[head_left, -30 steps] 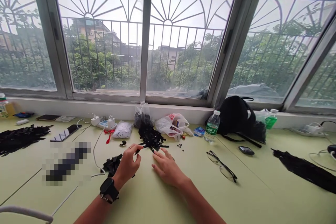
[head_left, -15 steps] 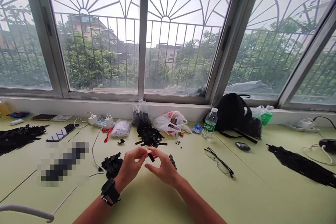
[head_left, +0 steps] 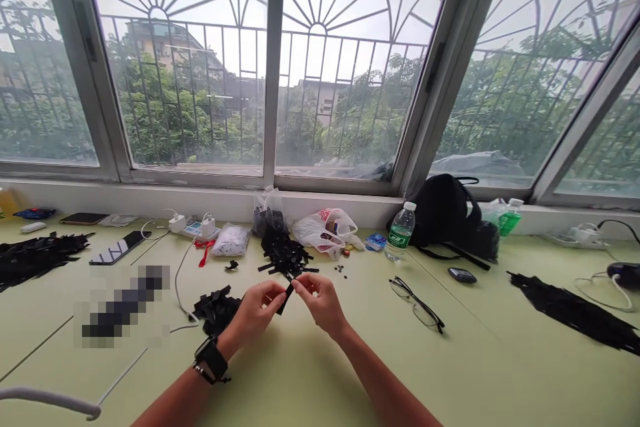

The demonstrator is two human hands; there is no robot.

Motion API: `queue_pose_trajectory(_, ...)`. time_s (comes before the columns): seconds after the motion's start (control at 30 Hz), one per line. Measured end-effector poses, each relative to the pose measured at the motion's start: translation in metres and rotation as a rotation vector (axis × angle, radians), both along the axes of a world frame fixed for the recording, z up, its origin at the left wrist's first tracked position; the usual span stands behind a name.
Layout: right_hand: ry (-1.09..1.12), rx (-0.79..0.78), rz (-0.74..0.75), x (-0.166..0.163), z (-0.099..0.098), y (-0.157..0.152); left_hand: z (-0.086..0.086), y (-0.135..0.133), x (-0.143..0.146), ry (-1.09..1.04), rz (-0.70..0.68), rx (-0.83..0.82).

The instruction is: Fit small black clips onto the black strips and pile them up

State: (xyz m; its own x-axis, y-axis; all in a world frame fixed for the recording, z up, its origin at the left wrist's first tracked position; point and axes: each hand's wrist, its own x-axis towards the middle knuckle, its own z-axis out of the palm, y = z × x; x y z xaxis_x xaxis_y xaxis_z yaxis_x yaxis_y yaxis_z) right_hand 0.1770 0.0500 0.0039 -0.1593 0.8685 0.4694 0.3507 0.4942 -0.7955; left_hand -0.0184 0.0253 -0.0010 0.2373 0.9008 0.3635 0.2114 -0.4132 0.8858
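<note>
Your left hand (head_left: 255, 312) and right hand (head_left: 320, 303) are together, fingertips pinching a black strip (head_left: 286, 300) in the air above the table (head_left: 450, 373). A pile of black strips (head_left: 283, 255) lies just ahead; a second pile (head_left: 216, 309) sits touching-close beside your left hand.

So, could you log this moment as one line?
Left hand: pinching black strip | Right hand: pinching same strip | Nearby: pile of black strips
</note>
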Motion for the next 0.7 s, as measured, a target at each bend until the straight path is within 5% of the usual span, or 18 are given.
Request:
queue_pose_trajectory(0.2,-0.077,0.014,-0.192,0.046,0.002,0.026,-0.009,0.009,-0.003,-0.104,0.022,-0.107)
queue_pose_trajectory(0.47,-0.368,-0.084,0.154,0.072,0.002,0.022,-0.012,0.013,-0.004,-0.293,0.049,-0.210)
queue_pose_trajectory(0.7,-0.438,-0.076,0.165,0.066,-0.006,0.020,-0.006,0.009,-0.003,-0.288,0.035,-0.306)
